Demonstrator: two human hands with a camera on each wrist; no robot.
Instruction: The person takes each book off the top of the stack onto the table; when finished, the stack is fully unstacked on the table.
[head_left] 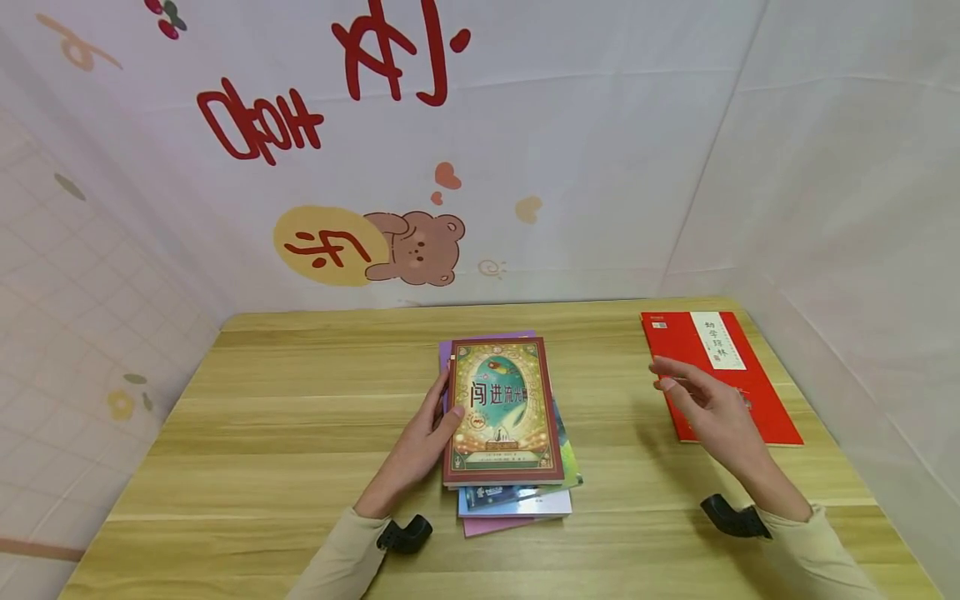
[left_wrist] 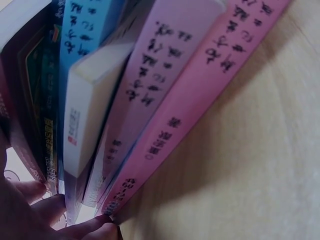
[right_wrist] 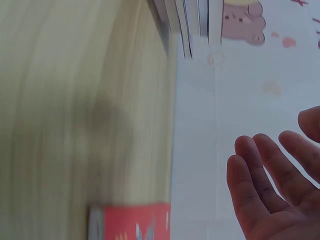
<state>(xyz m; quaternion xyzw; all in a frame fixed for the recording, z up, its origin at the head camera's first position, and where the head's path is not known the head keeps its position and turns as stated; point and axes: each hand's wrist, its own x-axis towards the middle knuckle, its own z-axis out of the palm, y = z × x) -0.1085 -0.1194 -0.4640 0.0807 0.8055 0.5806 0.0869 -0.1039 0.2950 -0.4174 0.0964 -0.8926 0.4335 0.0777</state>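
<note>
Left hand (head_left: 420, 446) touching five stacked books (head_left: 501, 412); right hand (head_left: 708, 408) released beside one red book (head_left: 712, 367)

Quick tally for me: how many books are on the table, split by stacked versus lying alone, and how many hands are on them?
Books in the stack: 5, counted by spines in the left wrist view
Red book lying alone: 1
Hands touching books: 1, the left hand at the stack's edge; the right hand holds nothing
Total books: 6

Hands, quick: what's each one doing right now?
Left hand: open, fingers resting against the book stack edge.
Right hand: open, holding nothing, above the table beside the red book.
</note>
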